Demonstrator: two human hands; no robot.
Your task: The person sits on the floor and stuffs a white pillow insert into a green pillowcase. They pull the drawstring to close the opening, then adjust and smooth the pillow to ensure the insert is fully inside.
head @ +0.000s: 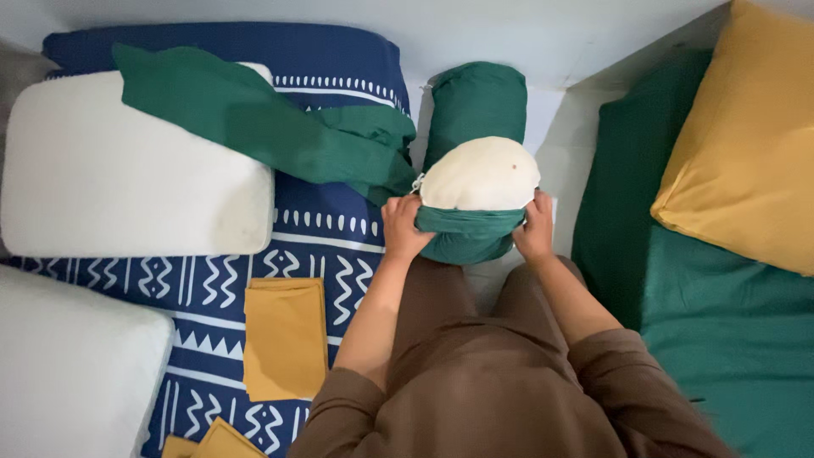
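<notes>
Green cover (468, 231) bunched btwn both grips, cream bolster (480, 175) above.

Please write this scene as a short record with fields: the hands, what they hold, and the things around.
left hand: grips the bunched green cover at the bolster's near end
right hand: grips the same cover on the other side
bolster: cream end bare, far part covered
left of hands: loose green cloth over a white pillow; folded yellow cloth on patterned blue sheet
right: yellow pillow
</notes>
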